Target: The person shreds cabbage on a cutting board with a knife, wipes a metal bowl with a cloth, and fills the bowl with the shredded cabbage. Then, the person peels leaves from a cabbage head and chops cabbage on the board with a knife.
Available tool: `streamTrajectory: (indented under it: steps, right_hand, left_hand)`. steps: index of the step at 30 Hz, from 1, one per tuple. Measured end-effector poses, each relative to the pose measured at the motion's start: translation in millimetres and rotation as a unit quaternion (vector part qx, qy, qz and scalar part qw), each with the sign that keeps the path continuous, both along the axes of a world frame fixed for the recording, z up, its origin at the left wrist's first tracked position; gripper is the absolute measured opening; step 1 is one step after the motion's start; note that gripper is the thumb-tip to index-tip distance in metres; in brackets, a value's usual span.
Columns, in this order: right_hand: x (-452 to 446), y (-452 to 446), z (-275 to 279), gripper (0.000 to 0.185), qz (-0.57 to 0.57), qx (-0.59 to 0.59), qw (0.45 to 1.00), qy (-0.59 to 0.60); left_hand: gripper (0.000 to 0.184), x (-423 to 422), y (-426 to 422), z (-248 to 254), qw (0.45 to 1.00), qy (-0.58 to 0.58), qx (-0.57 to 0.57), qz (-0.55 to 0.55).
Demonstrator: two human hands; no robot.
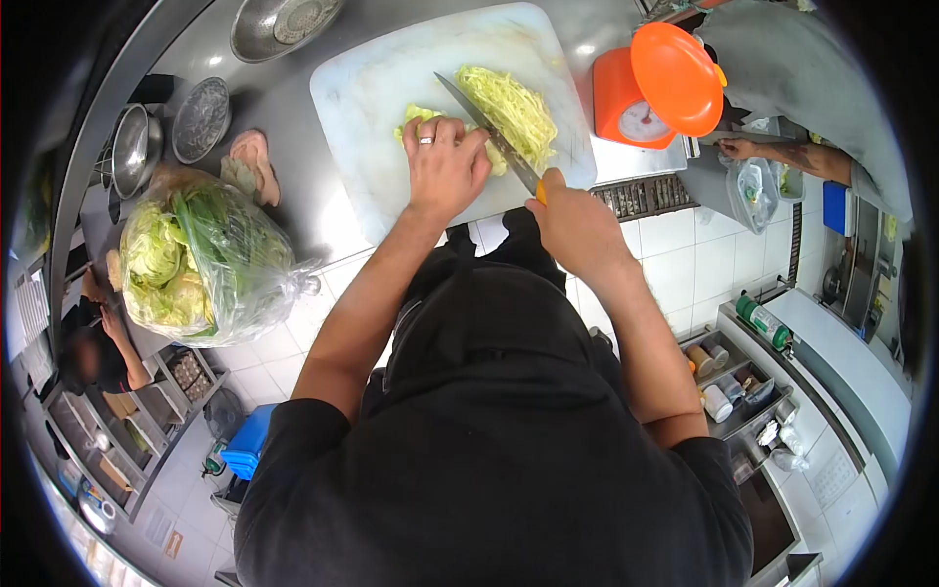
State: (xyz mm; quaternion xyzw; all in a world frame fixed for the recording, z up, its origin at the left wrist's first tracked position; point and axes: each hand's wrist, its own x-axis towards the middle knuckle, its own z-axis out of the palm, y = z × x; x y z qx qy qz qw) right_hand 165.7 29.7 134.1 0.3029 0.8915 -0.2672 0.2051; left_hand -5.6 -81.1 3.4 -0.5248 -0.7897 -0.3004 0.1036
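Note:
My right hand (577, 221) is closed round the yellow handle of a kitchen knife (489, 127), its blade pointing away and to the left. Along the blade's right side lies a pile of shredded lettuce (514, 110) on the white cutting board (357, 98). Left of the blade, my left hand (445, 166), with a ring on one finger, presses its curled fingers onto an uncut piece of lettuce (419, 115). Most of that piece is hidden under the fingers, and the thumb is close to the blade.
A clear plastic bag of lettuce (205, 259) sits on the left of the steel counter (284, 127), near metal bowls (202, 119). An orange kitchen scale (636, 103) stands right of the board. Co-workers are at both sides, one arm (797, 157) reaching in right.

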Motion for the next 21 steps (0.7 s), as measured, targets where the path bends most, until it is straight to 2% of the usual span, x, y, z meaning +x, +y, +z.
streamTrajectory:
  steps: [2,7,15,19,21]
  right_hand:
    - [3,-6,-6,0.034,-0.013,-0.001,1.0,0.0]
    - [-10,-16,-61,0.032,-0.041,0.006,0.998,0.04]
    - [12,-14,-9,0.031,-0.029,0.024,0.999,0.025]
    - [18,-26,-26,0.032,-0.048,0.004,0.998,0.028]
    - [8,-29,-60,0.032,-0.048,0.016,0.997,0.051]
  left_hand:
    - [0.019,0,0,-1,1.0,0.0,0.004,0.0]
    - [0.023,1,-1,0,1.0,-0.013,0.009,-0.002]
    - [0.024,-1,0,-3,1.0,-0.01,-0.004,0.0]
    - [0.024,2,0,-5,1.0,-0.013,-0.004,0.009]
    - [0.024,2,0,-4,1.0,-0.014,-0.006,0.013]
